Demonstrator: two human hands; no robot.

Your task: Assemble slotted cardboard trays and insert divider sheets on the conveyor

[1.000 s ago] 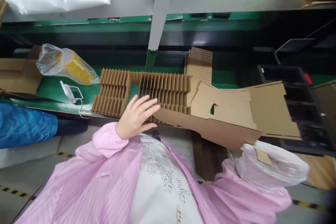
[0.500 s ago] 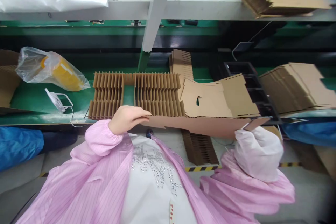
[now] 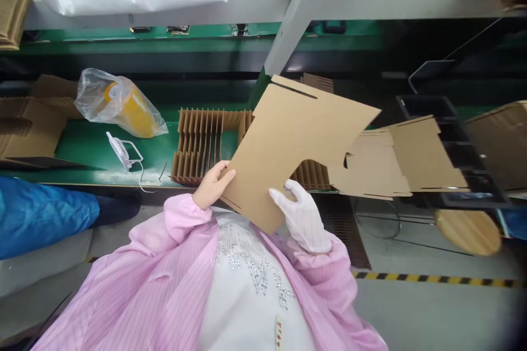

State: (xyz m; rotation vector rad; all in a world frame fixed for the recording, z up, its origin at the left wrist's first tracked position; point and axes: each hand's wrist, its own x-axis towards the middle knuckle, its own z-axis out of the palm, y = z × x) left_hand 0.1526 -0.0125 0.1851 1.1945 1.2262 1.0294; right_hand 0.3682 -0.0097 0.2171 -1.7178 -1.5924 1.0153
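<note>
Behind the hands, a green worktop (image 3: 88, 145) is overhung by a shelf (image 3: 255, 8), and a white post (image 3: 304, 13) is slanted across the view. One cardboard sheet (image 3: 284, 131) is held tilted in the air above the worktop's front edge, so that part of the cardboard dividers (image 3: 200, 140) is covered. Its left edge is pinched by the bare left hand (image 3: 211, 185), thumb on the face and fingers tucked mostly out of sight; its lower right edge is clamped by the gloved right hand (image 3: 303, 218), thumb on the face, the other fingertips partly hidden. By its look, the sheet can be judged light and fairly stiff, easily creased near its cut-outs, perhaps slippery to gloved fingers; it is best gripped by opposite solid edges. One sheet, one white fan (image 3: 119, 151), one clear bag (image 3: 88, 97) with one yellow object (image 3: 138, 116) inside, and one round wooden seat (image 3: 468, 231) are counted. At least two flat cardboard pieces (image 3: 376, 159) are laid on the right, overlapping; the dividers are too crowded to be counted surely
</note>
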